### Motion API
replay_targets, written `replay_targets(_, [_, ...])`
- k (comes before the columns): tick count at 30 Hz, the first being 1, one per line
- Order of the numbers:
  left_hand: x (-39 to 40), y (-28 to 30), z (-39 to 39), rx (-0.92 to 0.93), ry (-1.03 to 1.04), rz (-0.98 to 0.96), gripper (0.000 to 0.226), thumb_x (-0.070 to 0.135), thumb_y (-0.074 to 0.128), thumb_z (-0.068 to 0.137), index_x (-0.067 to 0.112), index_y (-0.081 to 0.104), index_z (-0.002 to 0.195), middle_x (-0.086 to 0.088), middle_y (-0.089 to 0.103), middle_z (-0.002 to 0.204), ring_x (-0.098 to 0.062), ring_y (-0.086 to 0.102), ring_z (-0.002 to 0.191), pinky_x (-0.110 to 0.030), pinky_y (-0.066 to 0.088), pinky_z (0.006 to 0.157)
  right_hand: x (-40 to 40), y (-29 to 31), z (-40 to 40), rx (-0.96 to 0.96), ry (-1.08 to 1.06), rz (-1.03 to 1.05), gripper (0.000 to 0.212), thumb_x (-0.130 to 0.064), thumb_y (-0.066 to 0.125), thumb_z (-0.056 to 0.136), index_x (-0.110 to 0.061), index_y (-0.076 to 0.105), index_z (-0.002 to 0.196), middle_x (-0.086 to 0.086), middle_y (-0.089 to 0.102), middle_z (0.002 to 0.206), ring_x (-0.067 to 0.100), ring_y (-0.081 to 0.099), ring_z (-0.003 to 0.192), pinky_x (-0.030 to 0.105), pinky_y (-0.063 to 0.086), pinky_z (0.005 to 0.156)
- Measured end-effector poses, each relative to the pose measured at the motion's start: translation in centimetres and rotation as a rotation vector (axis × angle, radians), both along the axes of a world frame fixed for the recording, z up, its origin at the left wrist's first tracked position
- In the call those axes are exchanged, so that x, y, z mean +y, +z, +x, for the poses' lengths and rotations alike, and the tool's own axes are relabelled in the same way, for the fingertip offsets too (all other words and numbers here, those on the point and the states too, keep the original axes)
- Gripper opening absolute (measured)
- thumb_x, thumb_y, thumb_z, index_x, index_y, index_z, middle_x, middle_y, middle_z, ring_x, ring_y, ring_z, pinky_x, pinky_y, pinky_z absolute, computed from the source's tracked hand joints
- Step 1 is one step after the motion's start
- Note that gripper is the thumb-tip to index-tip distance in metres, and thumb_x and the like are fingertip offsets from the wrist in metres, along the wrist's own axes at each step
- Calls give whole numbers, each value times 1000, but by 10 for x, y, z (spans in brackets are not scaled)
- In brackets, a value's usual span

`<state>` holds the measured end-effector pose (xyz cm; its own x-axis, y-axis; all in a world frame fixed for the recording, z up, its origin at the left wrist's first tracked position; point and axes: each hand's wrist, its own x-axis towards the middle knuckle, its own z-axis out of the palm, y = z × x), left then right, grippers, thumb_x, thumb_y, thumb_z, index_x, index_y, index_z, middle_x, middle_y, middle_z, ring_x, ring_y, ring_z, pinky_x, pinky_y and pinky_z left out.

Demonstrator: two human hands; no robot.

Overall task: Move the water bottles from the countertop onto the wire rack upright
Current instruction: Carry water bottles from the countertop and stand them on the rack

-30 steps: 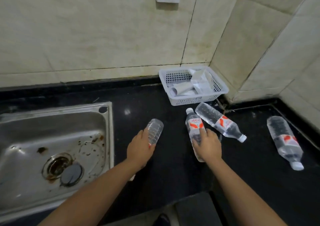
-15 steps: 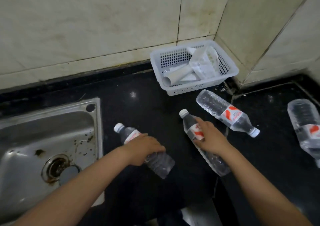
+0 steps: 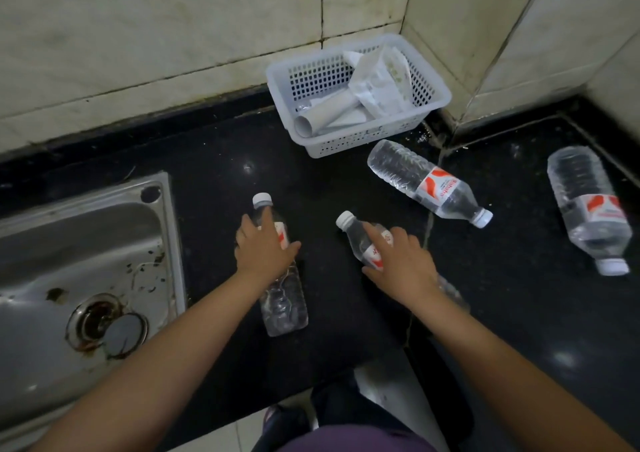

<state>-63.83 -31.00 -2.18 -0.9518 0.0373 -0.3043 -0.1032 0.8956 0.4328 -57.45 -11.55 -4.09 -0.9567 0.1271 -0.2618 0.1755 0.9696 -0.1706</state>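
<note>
Several clear water bottles with red-and-white labels lie on the black countertop. My left hand grips one bottle around its label; its white cap points away from me. My right hand grips a second bottle, its cap pointing up-left and its base hidden under my wrist. A third bottle lies on its side just beyond, cap to the right. A fourth bottle lies at the far right. No wire rack is in view.
A steel sink with a drain sits at the left. A white plastic basket holding paper rolls and packets stands against the tiled wall corner. The counter's front edge runs below my forearms, with floor tiles beneath.
The view has tipped downward. My left hand has turned its bottle so the cap points away and it lies along the counter. My right hand stays on its bottle, which shifted slightly.
</note>
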Motion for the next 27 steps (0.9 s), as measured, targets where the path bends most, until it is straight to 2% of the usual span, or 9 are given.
replay_targets(2, [11, -5, -2, -86, 112, 30, 83, 27, 65, 77, 22, 11, 141, -22, 5, 147, -45, 22, 128, -52, 32, 102, -3, -2, 4, 25, 43, 48, 74, -47, 52, 84, -36, 6, 141, 9, 30, 137, 27, 40, 116, 37, 41, 90])
replay_targets(6, [9, -12, -6, -92, 133, 70, 88, 23, 68, 73, 27, 11, 140, -21, 6, 144, -45, 25, 125, -51, 36, 99, -7, -5, 5, -2, 39, 107, 78, -48, 52, 84, -37, 1, 141, 10, 29, 137, 27, 43, 114, 37, 39, 92])
replay_targets(8, [0, -13, -7, -131, 111, 121, 92, 23, 70, 73, 29, 9, 141, -22, 1, 146, -46, 24, 129, -49, 33, 103, -5, -3, 2, -28, 34, 100, 79, -48, 53, 83, -38, 0, 141, 13, 34, 132, 28, 45, 112, 37, 40, 92])
replay_targets(10, [-9, -9, -6, -169, 73, 141, 95, 24, 71, 73, 31, 7, 142, -23, 6, 144, -45, 28, 128, -47, 34, 104, -2, 0, -2, -40, 13, 54, 79, -45, 56, 83, -40, 3, 141, 15, 37, 128, 30, 47, 110, 38, 41, 91])
replay_targets(14, [-13, 0, 9, -222, -81, 26, 95, 19, 67, 73, 40, 3, 140, -24, 20, 136, -43, 39, 118, -44, 39, 99, -7, 1, -2, -16, -5, 74, 79, -41, 58, 82, -37, 6, 141, 16, 37, 127, 33, 47, 108, 40, 42, 89])
replay_targets(16, [-13, 1, 25, -179, -177, -58, 91, 20, 66, 72, 41, 8, 139, -21, 25, 132, -41, 42, 113, -45, 43, 95, -14, 0, 4, 3, -32, 119, 80, -41, 58, 82, -35, 5, 142, 17, 37, 127, 33, 47, 108, 40, 41, 88])
replay_targets(20, [-20, -4, 60, -48, -284, -140, 79, 35, 64, 76, 43, 15, 138, -19, 35, 127, -36, 44, 111, -43, 44, 91, -33, -1, 35, 34, -124, 144, 80, -42, 59, 81, -34, 7, 142, 16, 39, 125, 32, 48, 106, 40, 42, 88])
replay_targets(23, [-27, -5, 82, 0, -367, -124, 68, 37, 57, 82, 43, 17, 137, -20, 37, 128, -36, 45, 111, -42, 43, 91, -54, -1, 78, 50, -208, 109, 79, -41, 59, 81, -34, 8, 141, 16, 40, 124, 33, 48, 107, 42, 42, 87])
replay_targets(27, [-35, 3, 115, 104, -599, -49, 67, 33, 56, 83, 41, 19, 138, -18, 40, 126, -34, 48, 109, -41, 46, 91, -81, 5, 149, 130, -443, 65, 77, -43, 55, 84, -32, 6, 142, 17, 42, 120, 33, 48, 105, 42, 44, 84])
